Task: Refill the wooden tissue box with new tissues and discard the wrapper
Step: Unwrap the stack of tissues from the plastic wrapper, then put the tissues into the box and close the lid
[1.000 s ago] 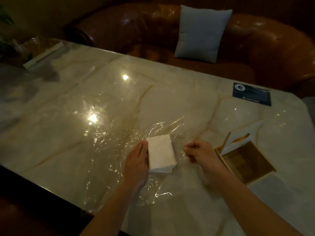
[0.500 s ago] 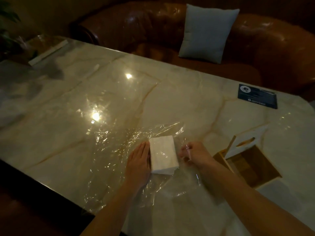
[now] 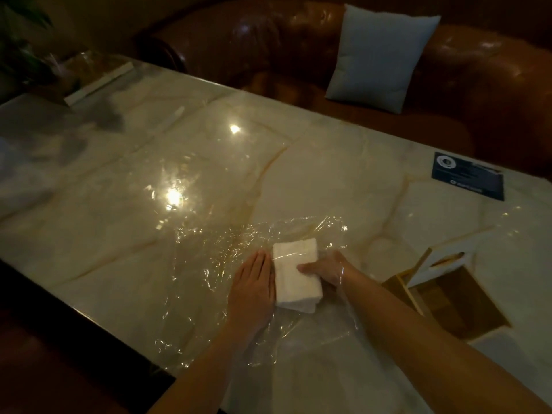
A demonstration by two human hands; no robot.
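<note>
A white stack of tissues (image 3: 294, 282) lies on a spread-out clear plastic wrapper (image 3: 209, 264) on the marble table. My left hand (image 3: 254, 286) rests flat with fingers together against the stack's left side. My right hand (image 3: 324, 268) grips the stack's right side, thumb on top, with a fold of the wrapper draped over the wrist. The wooden tissue box (image 3: 448, 306) stands open to the right of my right forearm, and its slotted lid (image 3: 442, 259) leans on the box's far edge.
A dark printed card (image 3: 467, 176) lies at the table's far right edge. A brown leather sofa (image 3: 268, 40) with a grey cushion (image 3: 379, 55) runs behind the table. A flat wrapped item (image 3: 95, 77) and a plant sit at the far left corner.
My right hand has moved left from a closed pinch on the wrapper and taken hold of the tissue stack's right side. My left hand stays against the left side.
</note>
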